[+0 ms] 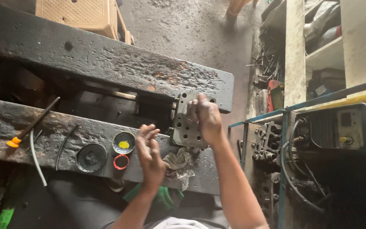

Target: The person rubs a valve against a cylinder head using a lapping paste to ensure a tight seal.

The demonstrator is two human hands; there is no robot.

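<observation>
A grey metal block with several drilled holes stands upright in a heavy vise between two thick, rusty black beams. My right hand grips the block's top right edge. Just left of the block, my left hand hovers with fingers spread, holding nothing. A dirty grey rag lies on the near beam under the block. Left of my left hand sit a small round tin with yellow paste, a red ring and a black round lid.
A screwdriver with an orange handle and a white wire lie on the near beam at left. At right stand a blue-framed rack with a machine, hoses and another metal block. Shelves with tools are behind.
</observation>
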